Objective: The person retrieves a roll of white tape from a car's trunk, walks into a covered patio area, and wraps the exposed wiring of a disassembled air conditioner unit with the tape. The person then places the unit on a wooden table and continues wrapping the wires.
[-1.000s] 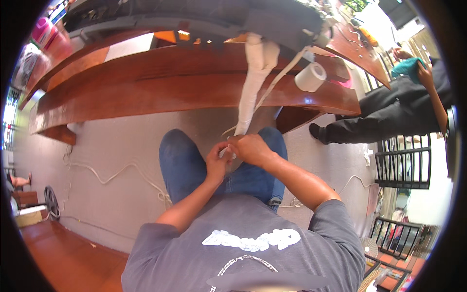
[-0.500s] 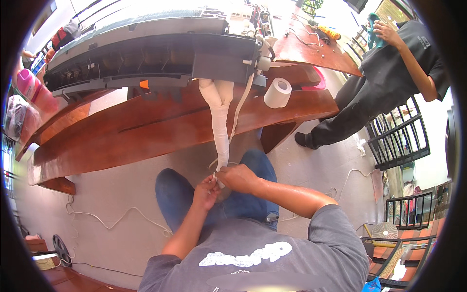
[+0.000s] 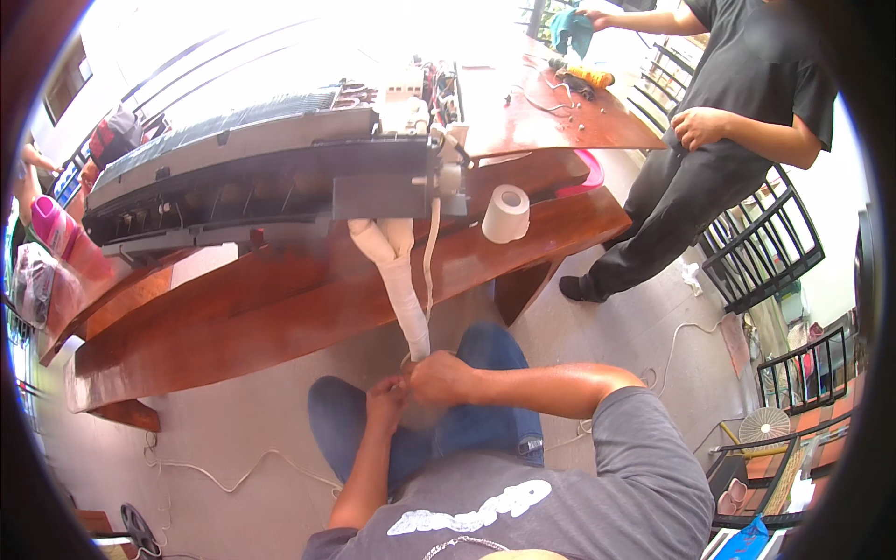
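A wall air conditioner unit (image 3: 252,187), its cover off, rests across a wooden bench, and a pipe bundle (image 3: 403,294) wrapped in white tape slants down from it to my lap. My right hand (image 3: 443,378) is closed round the lower end of that bundle. Right beside it, my left hand (image 3: 385,401) is closed with its fingers pinched together; what they hold is hidden. A thin pale hose (image 3: 430,257) hangs alongside the bundle, its lower part lost behind it.
A white tape roll (image 3: 507,215) stands on the wooden bench (image 3: 233,327). Behind, a wooden table (image 3: 523,121) carries an orange-handled tool (image 3: 590,76) and bits of wire. At right a co-worker (image 3: 737,84) in black holds a teal cloth (image 3: 571,33). A pale cable (image 3: 233,483) trails over the floor.
The view has shifted, so the unit and bench sit lower and further left. My hands stay together at the bundle's lower end. The co-worker's one hand has dropped while the other holds the cloth out.
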